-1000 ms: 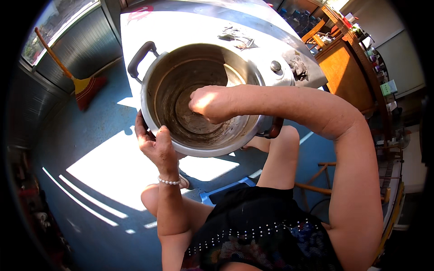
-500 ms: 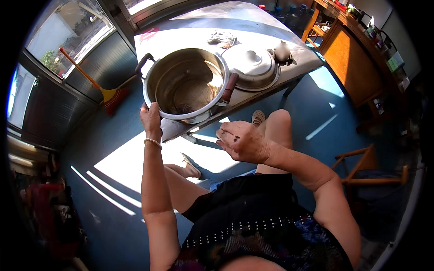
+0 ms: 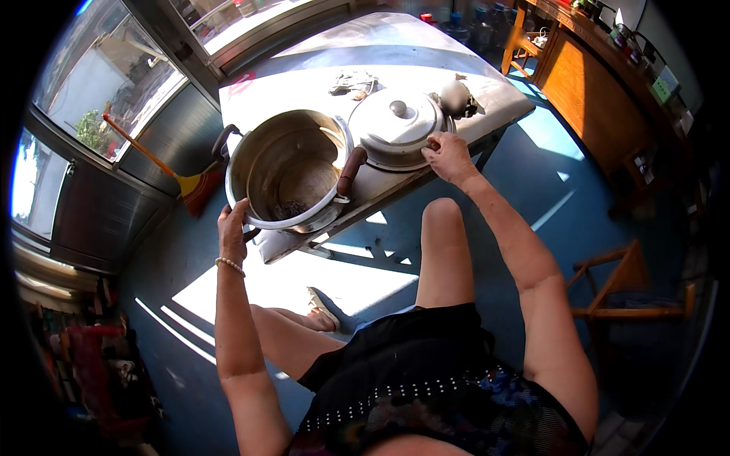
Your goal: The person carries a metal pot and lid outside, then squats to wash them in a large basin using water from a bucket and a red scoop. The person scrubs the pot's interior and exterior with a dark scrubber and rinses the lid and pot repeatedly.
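Holding the pot (image 3: 293,171) near table edge (image 3: 380,196), beside lid (image 3: 394,133).

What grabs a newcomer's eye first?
A round silver metal pot at the near-left corner of the sunlit pale table, the left hand on its rim. Right of it lies a domed silver metal lid, the right hand by its near edge. Farther left stands a yellow-and-red broom.

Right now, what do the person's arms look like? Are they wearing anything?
The left arm and right arm show no sleeves. A bracelet of small, round, pale beads circles the left one only. No gloves cover the left fingers or right fingers; rings are too small to tell.
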The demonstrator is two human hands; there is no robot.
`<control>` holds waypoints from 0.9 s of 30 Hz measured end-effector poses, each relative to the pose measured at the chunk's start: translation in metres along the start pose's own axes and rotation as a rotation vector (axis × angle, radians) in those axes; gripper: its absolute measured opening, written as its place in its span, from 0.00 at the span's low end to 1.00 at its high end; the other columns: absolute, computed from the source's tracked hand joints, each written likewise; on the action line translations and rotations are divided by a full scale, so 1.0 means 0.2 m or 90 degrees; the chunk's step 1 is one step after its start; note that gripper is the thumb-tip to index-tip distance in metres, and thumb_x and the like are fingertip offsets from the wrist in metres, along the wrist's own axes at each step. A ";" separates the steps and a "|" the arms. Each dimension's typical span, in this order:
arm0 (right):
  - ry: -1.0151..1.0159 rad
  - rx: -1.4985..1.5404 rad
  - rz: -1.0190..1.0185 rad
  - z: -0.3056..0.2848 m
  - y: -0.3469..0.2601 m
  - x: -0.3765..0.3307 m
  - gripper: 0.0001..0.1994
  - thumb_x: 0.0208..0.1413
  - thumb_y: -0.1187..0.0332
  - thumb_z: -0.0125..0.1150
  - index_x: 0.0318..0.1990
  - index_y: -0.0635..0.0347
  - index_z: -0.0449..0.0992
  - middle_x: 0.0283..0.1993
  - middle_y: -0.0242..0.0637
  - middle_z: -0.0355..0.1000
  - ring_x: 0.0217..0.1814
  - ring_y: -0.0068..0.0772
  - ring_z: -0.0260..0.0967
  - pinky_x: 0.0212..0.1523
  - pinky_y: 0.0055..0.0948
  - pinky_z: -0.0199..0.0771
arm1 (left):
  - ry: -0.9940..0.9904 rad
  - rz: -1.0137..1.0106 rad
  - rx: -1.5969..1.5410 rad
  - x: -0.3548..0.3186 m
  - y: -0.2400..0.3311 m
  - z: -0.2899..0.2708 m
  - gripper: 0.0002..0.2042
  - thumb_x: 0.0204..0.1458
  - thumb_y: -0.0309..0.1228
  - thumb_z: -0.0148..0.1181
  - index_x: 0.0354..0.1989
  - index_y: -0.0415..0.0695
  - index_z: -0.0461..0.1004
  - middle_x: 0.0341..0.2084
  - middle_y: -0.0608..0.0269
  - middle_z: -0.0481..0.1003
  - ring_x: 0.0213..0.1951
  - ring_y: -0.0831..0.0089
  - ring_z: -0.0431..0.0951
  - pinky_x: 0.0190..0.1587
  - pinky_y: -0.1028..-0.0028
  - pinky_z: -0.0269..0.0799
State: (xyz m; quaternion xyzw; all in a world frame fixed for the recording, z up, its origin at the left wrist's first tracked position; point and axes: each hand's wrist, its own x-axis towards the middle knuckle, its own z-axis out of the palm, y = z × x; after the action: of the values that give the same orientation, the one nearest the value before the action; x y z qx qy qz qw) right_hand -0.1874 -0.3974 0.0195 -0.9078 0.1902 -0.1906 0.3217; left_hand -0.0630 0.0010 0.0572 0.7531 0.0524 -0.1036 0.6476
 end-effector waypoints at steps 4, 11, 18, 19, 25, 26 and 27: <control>0.075 -0.231 0.089 -0.06 0.26 0.37 0.24 0.40 0.68 0.61 0.50 0.57 0.69 0.54 0.50 0.60 0.54 0.49 0.62 0.53 0.36 0.65 | -0.102 -0.053 -0.037 0.10 0.01 -0.06 0.29 0.45 0.41 0.56 0.53 0.38 0.58 0.44 0.45 0.67 0.45 0.56 0.71 0.44 0.57 0.72; -0.080 -0.437 -0.041 -0.02 0.53 0.80 0.36 0.35 0.70 0.63 0.58 0.40 0.62 0.66 0.52 0.44 0.65 0.57 0.45 0.62 0.40 0.53 | -0.138 -0.190 -0.083 0.17 0.05 -0.12 0.28 0.37 0.21 0.51 0.53 0.35 0.57 0.40 0.52 0.69 0.40 0.62 0.72 0.47 0.68 0.69; -0.055 -0.316 -0.093 -0.05 0.68 0.86 0.17 0.30 0.69 0.61 0.35 0.58 0.73 0.35 0.43 0.69 0.42 0.47 0.66 0.46 0.35 0.65 | -0.102 -0.205 -0.119 0.20 0.07 -0.16 0.23 0.29 0.19 0.46 0.42 0.34 0.65 0.33 0.59 0.69 0.35 0.68 0.70 0.41 0.74 0.67; -0.094 -0.260 0.048 -0.09 0.63 0.85 0.16 0.30 0.70 0.61 0.34 0.59 0.73 0.35 0.43 0.69 0.41 0.47 0.66 0.47 0.35 0.65 | -0.066 -0.217 -0.112 0.20 0.09 -0.18 0.23 0.30 0.20 0.46 0.42 0.34 0.65 0.33 0.59 0.69 0.35 0.67 0.70 0.42 0.73 0.67; -0.029 -0.348 0.208 -0.09 0.72 0.67 0.31 0.40 0.62 0.65 0.54 0.55 0.62 0.58 0.45 0.54 0.61 0.51 0.47 0.60 0.41 0.53 | 0.067 -0.224 -0.150 0.21 0.27 -0.38 0.20 0.33 0.23 0.46 0.40 0.35 0.66 0.33 0.58 0.70 0.36 0.67 0.70 0.41 0.72 0.68; 0.010 -0.375 0.198 -0.02 0.70 0.66 0.31 0.41 0.61 0.65 0.55 0.56 0.62 0.59 0.45 0.52 0.61 0.52 0.46 0.60 0.44 0.51 | 0.092 -0.207 -0.156 0.21 0.25 -0.44 0.17 0.35 0.24 0.46 0.39 0.35 0.67 0.32 0.58 0.70 0.35 0.68 0.71 0.39 0.72 0.68; 0.052 -0.405 0.187 0.04 0.68 0.68 0.31 0.42 0.60 0.64 0.55 0.56 0.62 0.60 0.44 0.51 0.62 0.53 0.45 0.60 0.46 0.49 | 0.115 -0.190 -0.166 0.21 0.23 -0.49 0.15 0.38 0.25 0.47 0.37 0.35 0.68 0.32 0.58 0.70 0.34 0.69 0.71 0.37 0.73 0.68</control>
State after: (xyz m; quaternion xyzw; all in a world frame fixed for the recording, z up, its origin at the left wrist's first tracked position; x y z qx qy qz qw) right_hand -0.0981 -0.5556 -0.0455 -0.9171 0.3813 -0.1096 0.0393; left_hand -0.0040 0.0883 0.1055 0.6529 0.2339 -0.1226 0.7099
